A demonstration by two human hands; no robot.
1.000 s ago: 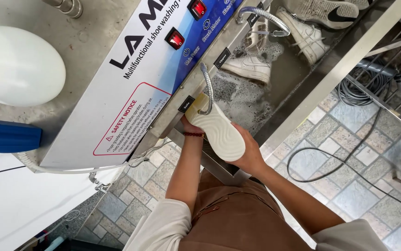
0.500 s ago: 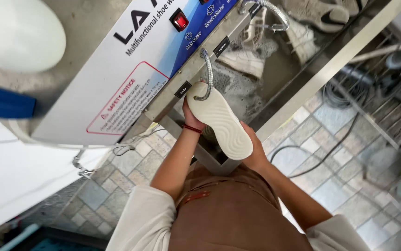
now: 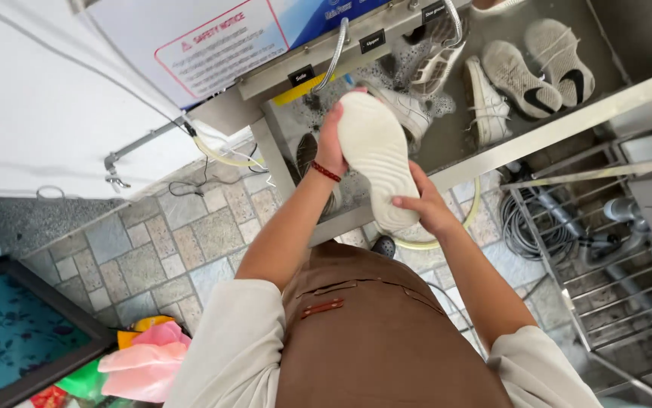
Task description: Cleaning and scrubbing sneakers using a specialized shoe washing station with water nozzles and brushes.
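- Both arms reach forward from white sleeves over a brown apron, and both hands grip one thing: a white shoe with a wavy ribbed sole (image 3: 375, 155), turned sole-up over the near edge of the stainless steel wash basin (image 3: 537, 132).
- The left hand (image 3: 331, 143), with a red bead bracelet (image 3: 325, 172) at the wrist, is closed round the shoe's front end, just under a flexible metal hose (image 3: 335, 54).
- The right hand (image 3: 426, 208) is closed round the shoe's near end, fingers curled against the sole.
- Counted: one shoe in the hands; at least five other pale sneakers (image 3: 519, 75) lying in the foamy basin; two flexible hoses.
- Compared with half a second ago, the view has swung so that the red switches are out of sight, more of the basin shows, and the shoe sits lower beneath the hose, pointing more straight ahead.
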